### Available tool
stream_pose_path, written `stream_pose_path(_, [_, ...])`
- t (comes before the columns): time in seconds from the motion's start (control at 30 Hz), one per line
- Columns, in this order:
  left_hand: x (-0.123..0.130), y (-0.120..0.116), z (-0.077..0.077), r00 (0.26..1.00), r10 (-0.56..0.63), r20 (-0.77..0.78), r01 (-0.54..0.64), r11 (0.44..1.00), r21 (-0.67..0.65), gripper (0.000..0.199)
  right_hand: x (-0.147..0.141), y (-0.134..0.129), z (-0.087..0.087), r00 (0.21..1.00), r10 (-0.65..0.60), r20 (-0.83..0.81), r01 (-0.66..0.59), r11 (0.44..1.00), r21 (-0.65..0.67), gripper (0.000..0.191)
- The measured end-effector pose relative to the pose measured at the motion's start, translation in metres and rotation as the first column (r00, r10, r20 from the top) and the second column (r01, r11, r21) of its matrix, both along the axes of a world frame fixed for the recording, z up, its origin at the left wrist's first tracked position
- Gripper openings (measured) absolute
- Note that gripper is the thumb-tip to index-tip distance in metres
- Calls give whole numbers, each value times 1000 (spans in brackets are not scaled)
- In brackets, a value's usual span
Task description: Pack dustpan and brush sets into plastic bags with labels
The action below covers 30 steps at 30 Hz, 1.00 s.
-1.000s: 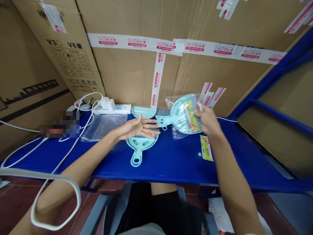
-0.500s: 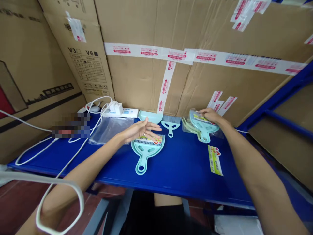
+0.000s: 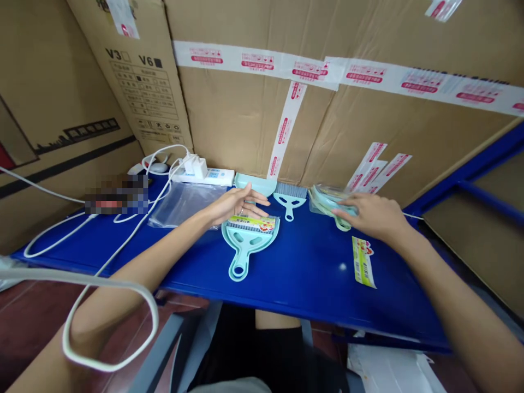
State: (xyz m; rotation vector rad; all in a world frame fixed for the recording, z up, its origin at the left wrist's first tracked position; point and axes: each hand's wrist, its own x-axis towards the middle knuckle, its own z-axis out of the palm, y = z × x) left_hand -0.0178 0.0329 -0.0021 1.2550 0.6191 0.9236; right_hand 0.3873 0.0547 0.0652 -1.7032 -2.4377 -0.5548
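Note:
A light-blue dustpan and brush set [image 3: 246, 244] lies in front of me, its handle toward the near edge, with a printed card [image 3: 257, 224] across the bristles. Just above its far left part, my left hand [image 3: 239, 206] has its fingers spread and holds nothing. At the right, my right hand [image 3: 368, 215] grips a bagged dustpan and brush set [image 3: 333, 201], tilted over a greenish bagged set [image 3: 343, 224]. Its fingertips are partly hidden. Between the hands, farther back, are a separate small brush [image 3: 290, 203] and an empty light-blue dustpan [image 3: 256, 184].
A loose printed card [image 3: 363, 262] lies on the blue table [image 3: 303, 273] at the right. Clear plastic bags [image 3: 184, 204] lie at the left, by a white power strip [image 3: 219, 176] with cables. A white cable [image 3: 151, 305] loops over my left forearm. Cardboard [image 3: 241, 120] walls the back.
My right hand has moved from the bagged set's far edge to its near right side, and the set has tilted from flat to nearly edge-on. My left hand stays over the front set.

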Motion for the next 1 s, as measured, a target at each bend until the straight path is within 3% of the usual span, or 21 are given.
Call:
stream_pose_path(0.1, [1,-1,-1,999,33,9,-33,999,-4,59,0,-23,-20,999,-9,53,10,1000,-23,42])
stream_pose_path(0.3, [3,-2,0,999,40,-3,-40,999,19,58,0,-31,-48,991,-134,-20,135,988,80,45])
stream_pose_path(0.53, [2,-1,0,999,46,-2,-46,999,28,51,-2,-25,-72,985,37,-170,-9,986,165,45])
stream_pose_path(0.67, [2,2,-2,994,112,-3,-111,993,44,44,-9,-34,-72,982,-14,-190,48,983,175,47])
stream_pose_path(0.8, [-3,12,-7,936,334,-115,-307,930,205,45,-40,-58,-50,981,-74,-178,121,955,269,56])
stream_pose_path(0.87, [-8,17,-10,866,447,-223,-365,871,329,46,-65,-64,-41,966,68,-251,3,962,271,58])
stream_pose_path(0.93, [-11,20,-12,767,549,-332,-368,800,473,45,-91,-61,-40,886,296,-356,-274,955,112,63])
stream_pose_path(1.0, [-13,20,-12,646,642,-413,-317,717,621,41,-114,-53,-48,789,419,-450,-533,831,-161,86])
